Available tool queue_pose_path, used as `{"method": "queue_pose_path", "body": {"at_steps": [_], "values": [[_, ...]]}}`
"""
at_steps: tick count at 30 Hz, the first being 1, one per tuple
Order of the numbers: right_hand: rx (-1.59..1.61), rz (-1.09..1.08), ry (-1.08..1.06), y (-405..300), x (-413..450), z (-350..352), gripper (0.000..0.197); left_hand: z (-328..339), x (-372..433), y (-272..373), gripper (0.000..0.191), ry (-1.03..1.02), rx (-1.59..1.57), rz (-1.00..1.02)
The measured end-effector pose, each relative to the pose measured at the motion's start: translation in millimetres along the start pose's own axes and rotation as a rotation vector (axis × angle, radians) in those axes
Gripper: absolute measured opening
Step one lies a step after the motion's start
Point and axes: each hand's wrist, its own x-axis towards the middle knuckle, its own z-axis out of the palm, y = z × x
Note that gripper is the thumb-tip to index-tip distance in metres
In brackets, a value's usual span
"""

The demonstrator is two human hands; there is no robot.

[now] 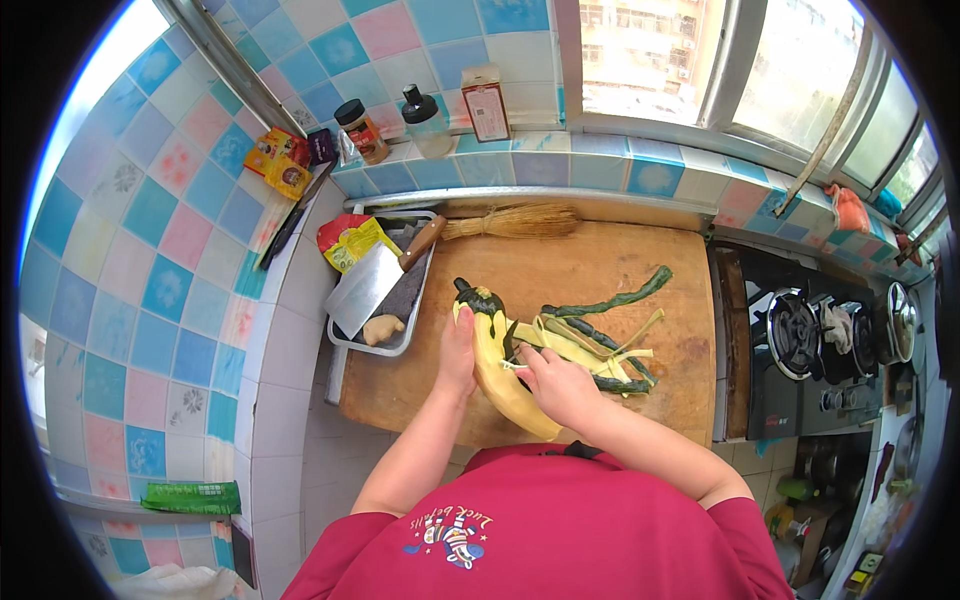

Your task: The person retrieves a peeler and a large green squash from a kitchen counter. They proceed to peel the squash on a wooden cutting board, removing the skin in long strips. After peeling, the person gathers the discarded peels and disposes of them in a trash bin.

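A long, mostly peeled yellow squash [517, 401] lies slantwise in front of me, dark green skin left around its stem end. My left hand [456, 352] grips it near that top end, from the left side. Against its right side my right hand [551, 379] has its fingers closed on a small pale tool, perhaps a peeler, mostly hidden by the fingers. A dark strip of skin stands up by the fingertips. Green and pale peelings [622, 300] lie in a loose pile to the right of the squash, on the wooden board [450, 416].
A tray [409, 341] at the board's left holds a cleaver [365, 289], a ginger piece [382, 328] and yellow and red packets. A straw brush [517, 221] lies along the back edge. To the right stands a gas stove [795, 405]; bottles and a box line the sill.
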Motion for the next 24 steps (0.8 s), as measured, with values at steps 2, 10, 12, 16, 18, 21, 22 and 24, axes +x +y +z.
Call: {"method": "queue_pose_path", "body": {"at_steps": [2, 10, 12, 16, 18, 21, 22, 24], "values": [[0.021, -0.002, -0.069, 9, -13, -1, 0.043, -16, 6, -11, 0.040, 0.010, -0.015, -0.033], [-0.011, -0.060, -0.156, 47, -61, -4, 0.037, -25, 20, -22, 0.050, 0.014, -0.067, -0.077], [-0.021, -0.101, -0.136, 51, -69, -8, 0.037, -23, 20, -27, 0.050, 0.023, -0.092, -0.103], [-0.073, -0.112, -0.213, 58, -81, -23, 0.040, -26, 17, -39, 0.049, 0.028, -0.126, -0.185], [-0.092, -0.087, -0.256, 58, -87, -32, 0.040, -23, 14, -37, 0.043, 0.066, -0.145, -0.202], [-0.097, -0.068, -0.275, 60, -89, -35, 0.040, -18, 14, -37, 0.044, 0.062, -0.137, -0.200], [-0.095, -0.064, -0.275, 61, -90, -36, 0.040, -19, 14, -39, 0.046, 0.070, -0.121, -0.197], [-0.106, -0.076, -0.286, 68, -94, -38, 0.040, -30, 16, -47, 0.050, 0.088, -0.088, -0.188]]}}
